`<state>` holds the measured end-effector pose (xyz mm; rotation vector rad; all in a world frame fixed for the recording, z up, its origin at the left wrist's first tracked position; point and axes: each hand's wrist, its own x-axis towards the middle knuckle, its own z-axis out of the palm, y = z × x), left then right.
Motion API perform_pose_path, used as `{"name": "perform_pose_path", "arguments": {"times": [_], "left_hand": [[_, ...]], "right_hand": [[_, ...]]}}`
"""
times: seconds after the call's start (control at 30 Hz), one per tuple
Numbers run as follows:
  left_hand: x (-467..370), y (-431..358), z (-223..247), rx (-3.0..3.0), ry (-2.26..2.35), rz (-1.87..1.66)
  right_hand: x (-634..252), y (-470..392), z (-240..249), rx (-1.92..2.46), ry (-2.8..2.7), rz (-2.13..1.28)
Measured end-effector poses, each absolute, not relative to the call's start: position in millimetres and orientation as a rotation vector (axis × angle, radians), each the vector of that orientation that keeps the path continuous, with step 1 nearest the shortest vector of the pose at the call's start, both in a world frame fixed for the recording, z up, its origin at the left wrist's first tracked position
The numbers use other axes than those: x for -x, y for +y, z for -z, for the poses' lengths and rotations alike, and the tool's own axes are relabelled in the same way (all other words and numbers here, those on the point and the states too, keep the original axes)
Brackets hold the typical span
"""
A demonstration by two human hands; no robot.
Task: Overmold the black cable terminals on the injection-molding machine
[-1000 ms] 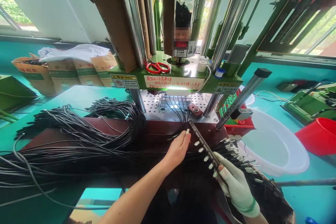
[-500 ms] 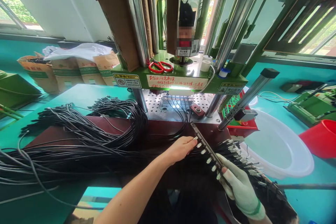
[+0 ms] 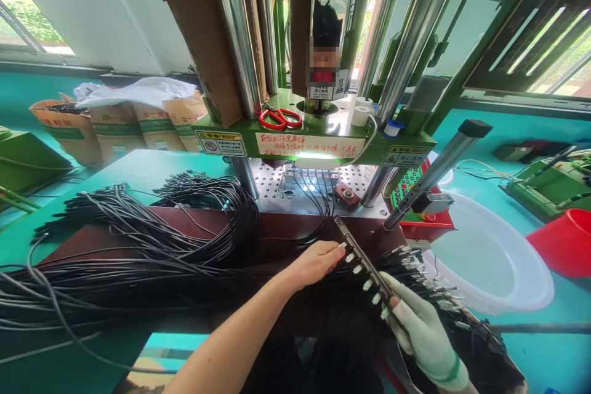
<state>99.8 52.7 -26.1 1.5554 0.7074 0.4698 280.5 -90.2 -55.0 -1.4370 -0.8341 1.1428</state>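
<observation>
My right hand, in a white glove with a green cuff band, is closed around the lower end of a dark metal bar. The bar slants up to the left, and several small silver connectors stick out along its left side. At the bar's upper part, the fingers of my bare left hand are pinched on a connector at their tips. Beyond the bar, black cables run to a clear-looking mould block on the perforated press plate.
A large bundle of black cables covers the bench at left. Red-handled scissors lie on the green press. Metal-tipped cable ends are heaped at right, near a white tub and a red bucket.
Hardly anything differs. My left hand and the bar sit very slightly further left in the view, with both hands keeping their grips.
</observation>
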Motion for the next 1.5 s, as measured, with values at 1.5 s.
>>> {"name": "perform_pose_path", "arguments": {"times": [1.5], "left_hand": [[-121,163,39,-0.521,0.693,-0.598]], "right_hand": [[-249,157,-34,1.874,-1.877,-0.113]]}}
